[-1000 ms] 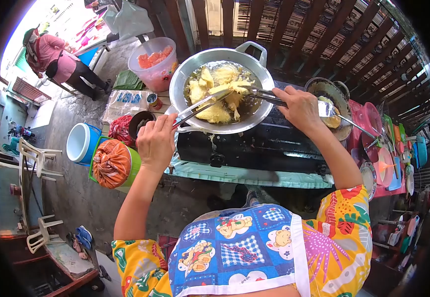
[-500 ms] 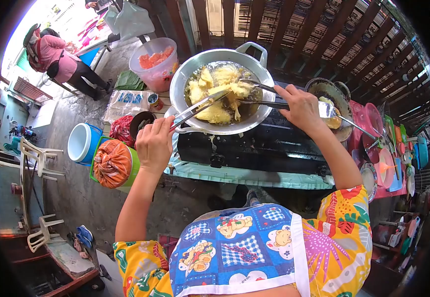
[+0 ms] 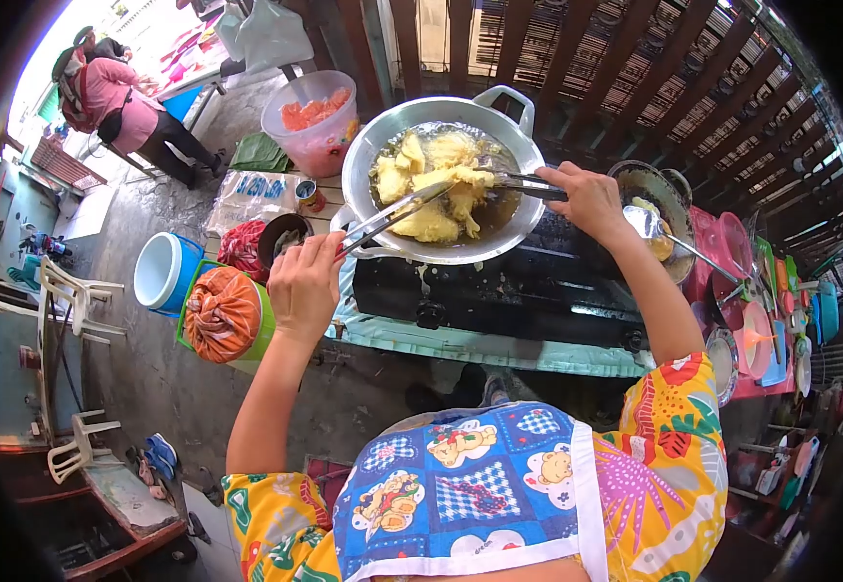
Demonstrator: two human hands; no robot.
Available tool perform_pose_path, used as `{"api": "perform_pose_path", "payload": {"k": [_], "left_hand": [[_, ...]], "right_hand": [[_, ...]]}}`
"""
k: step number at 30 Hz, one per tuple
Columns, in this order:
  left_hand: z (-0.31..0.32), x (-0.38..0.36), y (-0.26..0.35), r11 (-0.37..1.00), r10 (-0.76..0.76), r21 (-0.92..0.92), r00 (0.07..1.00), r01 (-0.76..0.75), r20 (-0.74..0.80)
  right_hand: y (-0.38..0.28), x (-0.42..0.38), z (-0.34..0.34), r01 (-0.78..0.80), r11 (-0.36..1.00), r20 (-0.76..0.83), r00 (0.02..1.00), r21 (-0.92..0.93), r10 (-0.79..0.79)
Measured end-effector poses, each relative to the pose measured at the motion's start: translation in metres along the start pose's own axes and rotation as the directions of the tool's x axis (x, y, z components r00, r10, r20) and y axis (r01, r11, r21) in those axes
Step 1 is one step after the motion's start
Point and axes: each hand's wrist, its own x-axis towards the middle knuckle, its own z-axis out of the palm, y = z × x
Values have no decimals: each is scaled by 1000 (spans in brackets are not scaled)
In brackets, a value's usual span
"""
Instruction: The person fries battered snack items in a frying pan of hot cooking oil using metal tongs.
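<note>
A large metal wok [image 3: 358, 145] of bubbling oil holds several pale yellow battered pieces [image 3: 428, 225]. My left hand [image 3: 305, 281] grips metal tongs [image 3: 392, 219] that reach over the near left rim, their tips at a battered piece in the middle. From the right, my right hand [image 3: 588, 202] is closed round dark-handled tongs [image 3: 530, 184]. Their arms are close together, with the tips at the right end of the same middle piece. Both hands stay outside the rim.
The wok is on a black gas stove [image 3: 509, 291]. A second pan [image 3: 674, 260] with a long-handled metal utensil stands to the right. At left are a bucket of orange-red pieces [image 3: 317, 114], a blue bucket [image 3: 162, 274] and an orange cloth bundle [image 3: 223, 315]. A person [image 3: 116, 102] stands far left.
The arms of the right tongs have come closer together at the middle piece. My right hand has shifted slightly. The left tongs remain at that piece.
</note>
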Motion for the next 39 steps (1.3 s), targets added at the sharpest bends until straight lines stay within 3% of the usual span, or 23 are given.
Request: {"api": "perform_pose_path", "payload": {"k": [20,26,32,34,35,38,39], "left_hand": [[1,0,-8,999,-31,-27,999,30,-9],[-1,-5,-16,999,-42,-23,999,42,5],[-8,-2,-17,997,-73,-25,997,74,18],[-9,2,-15,997,-69,-32,997,70,35],[-9,3,-15,997,-67,-33,997,68,35],[-10,5,-14,998,-53,-13,998,54,36],[-10,6,-14,999,-52,-15,998,53,43]], "right_hand": [[3,13,-8,-196,972,212,963,126,167],[21,13,-2,-231,970,168,962,79,216],[38,13,-17,-411,905,320,877,109,360],[58,15,-7,-538,775,394,825,331,404],[62,20,-7,-661,638,533,731,396,426],[57,30,-17,-680,650,638,674,340,371],[57,31,-20,-634,700,617,706,329,349]]}}
